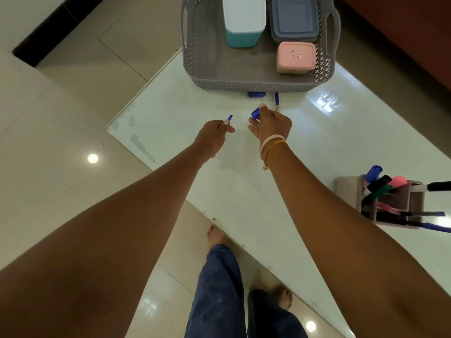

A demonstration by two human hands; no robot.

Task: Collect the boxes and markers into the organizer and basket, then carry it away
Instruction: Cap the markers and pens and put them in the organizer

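My left hand (214, 134) grips an uncapped blue marker (229, 119), tip pointing away from me. A short way to its right, my right hand (271, 124) pinches a blue cap (255, 113). Both hover over the whiteboard (185, 113) lying on the floor. Another blue marker (277, 101) and a loose blue cap (256, 94) lie just in front of the grey basket (202, 45). Inside the basket sit a white-lidded teal box (244, 20), a grey-blue box (294, 19) and a pink box (295, 57). The beige organizer (412, 203) at the right holds several markers.
The whiteboard rests on glossy floor tiles (61, 106). A dark wooden surface (402, 32) stands at the upper right and a dark floor strip (48, 28) at the upper left. My bare feet and blue trousers (219, 289) are at the board's near edge.
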